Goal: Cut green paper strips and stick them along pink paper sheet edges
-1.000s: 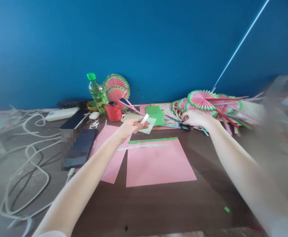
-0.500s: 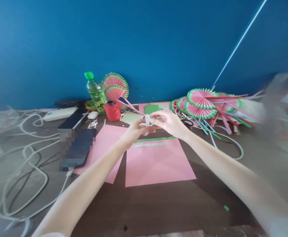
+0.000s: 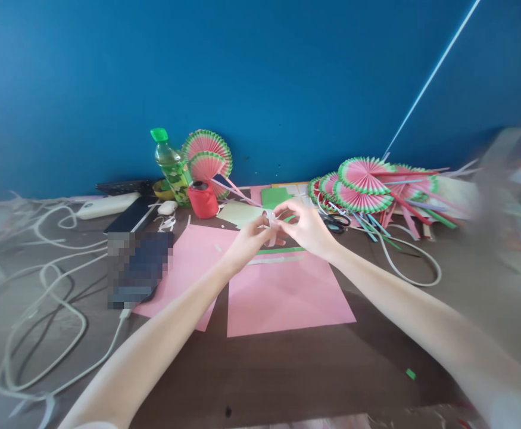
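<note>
My left hand [image 3: 250, 240] is closed around a small whitish roll [image 3: 271, 231], which looks like tape. On its right side, my right hand [image 3: 302, 226] pinches at the roll's edge with thumb and index finger. Both hands are raised over the far edge of a pink sheet [image 3: 287, 298]. A green strip [image 3: 282, 251] and a pale strip [image 3: 278, 260] lie across that edge. Another pink sheet [image 3: 189, 262] lies partly beneath my left forearm.
A green-capped bottle [image 3: 173, 170], a red container [image 3: 203, 201] and pleated paper fans [image 3: 365, 179] stand or lie by the blue wall. Scissors [image 3: 337, 223] are beside my right hand. A phone [image 3: 146, 268] and white cables [image 3: 84, 322] occupy the left.
Both hands have shifted slightly right with the roll, which has turned a little. A small pale piece now shows on the left pink sheet.
</note>
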Tool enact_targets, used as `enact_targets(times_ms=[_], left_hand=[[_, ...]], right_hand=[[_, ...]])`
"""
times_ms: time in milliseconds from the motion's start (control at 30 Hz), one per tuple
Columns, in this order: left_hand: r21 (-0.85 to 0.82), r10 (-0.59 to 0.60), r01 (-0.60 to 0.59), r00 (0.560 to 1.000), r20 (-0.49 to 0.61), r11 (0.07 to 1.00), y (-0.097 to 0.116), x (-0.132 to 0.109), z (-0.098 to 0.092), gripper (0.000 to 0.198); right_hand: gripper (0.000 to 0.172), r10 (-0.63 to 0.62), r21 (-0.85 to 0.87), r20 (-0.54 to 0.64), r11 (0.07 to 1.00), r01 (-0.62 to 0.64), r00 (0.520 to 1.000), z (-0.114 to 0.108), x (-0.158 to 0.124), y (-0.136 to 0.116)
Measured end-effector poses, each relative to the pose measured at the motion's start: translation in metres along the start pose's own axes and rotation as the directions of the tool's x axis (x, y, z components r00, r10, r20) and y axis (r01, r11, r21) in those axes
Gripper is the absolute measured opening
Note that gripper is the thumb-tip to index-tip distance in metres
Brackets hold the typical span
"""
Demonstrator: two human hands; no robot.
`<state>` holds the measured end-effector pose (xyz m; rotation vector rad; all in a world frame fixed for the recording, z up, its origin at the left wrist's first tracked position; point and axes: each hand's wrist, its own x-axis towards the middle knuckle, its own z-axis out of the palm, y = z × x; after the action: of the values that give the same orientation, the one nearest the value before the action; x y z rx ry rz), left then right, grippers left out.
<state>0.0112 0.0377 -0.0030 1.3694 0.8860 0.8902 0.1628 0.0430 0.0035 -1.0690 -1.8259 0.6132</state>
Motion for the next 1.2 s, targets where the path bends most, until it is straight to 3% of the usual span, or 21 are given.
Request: enact_targets(times_ms=[200, 433, 600, 733, 867, 1033, 1200], left_hand=[[-0.089, -0.034, 0.031, 0.999, -0.031, 0.996, -0.003, 0.003, -0.002, 0.024], [-0.066, -0.037, 0.029, 0.991, -0.127, 0.997, -0.002, 0.005, -0.003, 0.018], [-0.09, -0.094, 0.076, 0.972, -0.215, 0.993, -0.005, 0.01, -0.009, 0.019], [-0.135, -0.043, 0.027, 0.992, -0.114, 0.99, -0.008, 0.012, -0.014, 0.023], [-0.029, 0.059, -0.059, 0.998, 0.019, 0.998, -0.007, 0.01, -0.016, 0.027], [0.144, 0.122, -0.129, 0.991, 0.057, 0.981, -0.007, 0.008, -0.017, 0.019], [0.179, 0.129, -0.138, 0.99, 0.065, 0.974, -0.009, 0.008, -0.017, 0.02]], right_hand=[[0.01, 0.009, 0.016, -0.034, 1.0, -0.009, 0.999, 0.005, -0.005, -0.003], [0.009, -0.11, -0.049, -0.096, 0.993, 0.105, 0.989, 0.006, -0.008, -0.008], [0.009, -0.068, 0.054, 0.018, 0.996, 0.067, 0.998, 0.01, -0.013, -0.013], [0.011, -0.033, 0.041, 0.006, 0.999, 0.033, 0.999, 0.007, -0.011, -0.013], [0.013, -0.018, 0.074, -0.032, 0.997, 0.02, 0.999, 0.002, -0.007, -0.01], [0.018, 0.027, 0.183, -0.023, 0.983, -0.022, 0.999, 0.0, -0.004, -0.006], [0.023, 0.112, 0.284, 0.021, 0.952, -0.113, 0.994, -0.002, -0.002, -0.004]])
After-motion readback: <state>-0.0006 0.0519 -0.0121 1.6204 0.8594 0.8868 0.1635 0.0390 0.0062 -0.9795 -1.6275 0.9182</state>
